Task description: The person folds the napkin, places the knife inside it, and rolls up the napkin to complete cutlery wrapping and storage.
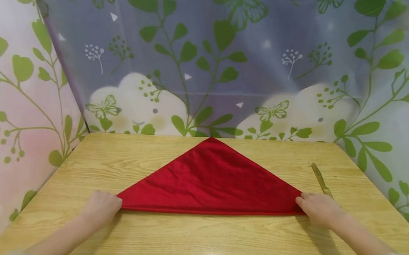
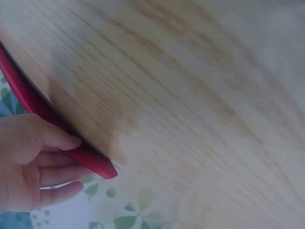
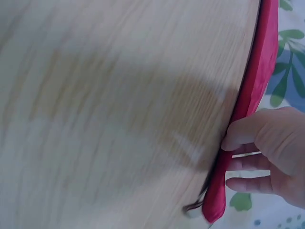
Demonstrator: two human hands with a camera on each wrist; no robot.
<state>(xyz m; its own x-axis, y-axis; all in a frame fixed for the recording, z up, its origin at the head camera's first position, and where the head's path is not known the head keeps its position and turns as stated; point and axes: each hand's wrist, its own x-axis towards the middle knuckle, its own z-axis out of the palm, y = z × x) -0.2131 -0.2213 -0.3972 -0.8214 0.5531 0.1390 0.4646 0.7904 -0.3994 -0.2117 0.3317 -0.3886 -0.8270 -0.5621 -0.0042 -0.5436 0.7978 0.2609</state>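
A shiny red cloth (image 1: 206, 181), folded into a triangle, lies on the wooden table with its point toward the back wall and its long folded edge toward me. At the left corner, my left hand (image 1: 102, 207) pinches the cloth between thumb and fingers; a short red tip (image 2: 106, 168) sticks out past them in the left wrist view. My right hand (image 1: 320, 210) pinches the opposite corner, and a rounded red end (image 3: 214, 205) extends beyond its thumb in the right wrist view. Both hands are low over the tabletop.
A slim olive-gold object (image 1: 319, 176), like a knife or handle, lies just behind my right hand, which hides its near end. The pale wooden table (image 1: 193, 241) meets patterned fabric walls (image 1: 210, 62) at the back and both sides.
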